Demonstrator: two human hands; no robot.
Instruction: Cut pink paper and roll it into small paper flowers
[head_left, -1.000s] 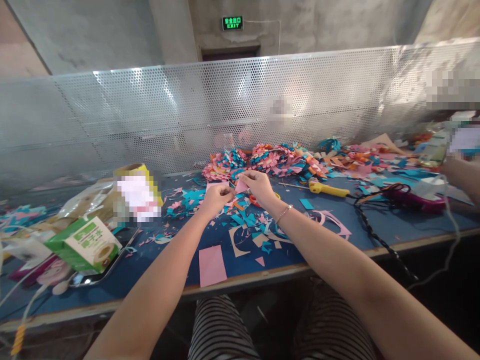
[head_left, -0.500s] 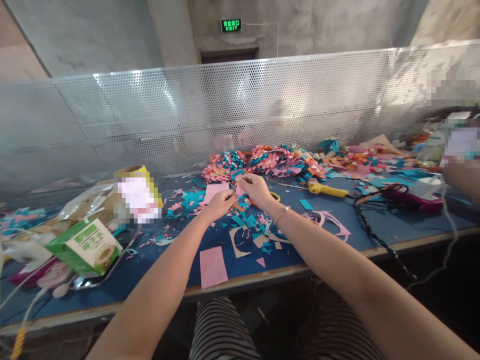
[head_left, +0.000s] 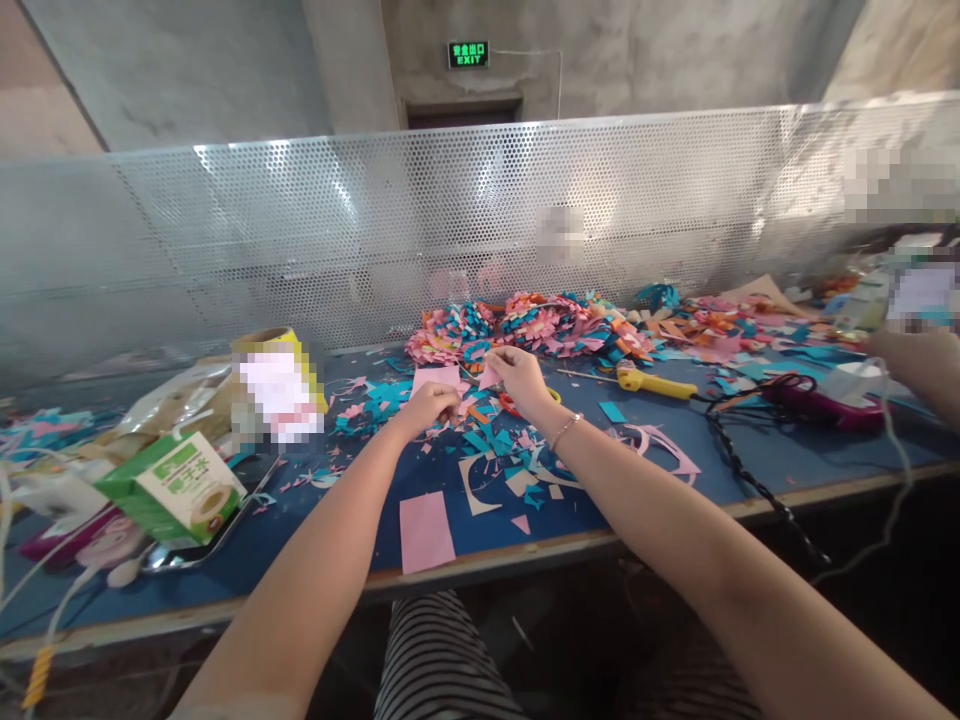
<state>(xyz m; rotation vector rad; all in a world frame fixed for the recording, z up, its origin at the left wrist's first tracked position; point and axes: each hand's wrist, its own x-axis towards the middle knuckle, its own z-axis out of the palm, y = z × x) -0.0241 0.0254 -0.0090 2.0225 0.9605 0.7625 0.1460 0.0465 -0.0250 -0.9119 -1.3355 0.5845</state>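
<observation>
My right hand [head_left: 519, 382] pinches a small pink piece [head_left: 488, 376] between thumb and fingertips, above the middle of the table. To its left, my left hand [head_left: 433, 408] is closed with fingers curled; whatever may be in them is too small to make out. Just behind the left hand lies a pink sheet [head_left: 436, 377]. A second pink sheet [head_left: 427, 532] lies at the table's front edge. Under my right hand show orange and yellow handles [head_left: 509, 403], partly hidden. Blue, pink and cream scraps [head_left: 491, 442] are scattered below the hands.
Fringed pink, blue and orange bundles [head_left: 525, 325] are heaped behind my hands. Right of them lie a yellow-handled tool [head_left: 656, 382] with a thin metal rod and a purple device [head_left: 821, 402] with cords. A green carton [head_left: 176, 490] stands left. Another person's arm [head_left: 919, 360] reaches in right.
My hands have moved apart: the left drew back to the left, while the right shifted slightly right, still holding the pink piece.
</observation>
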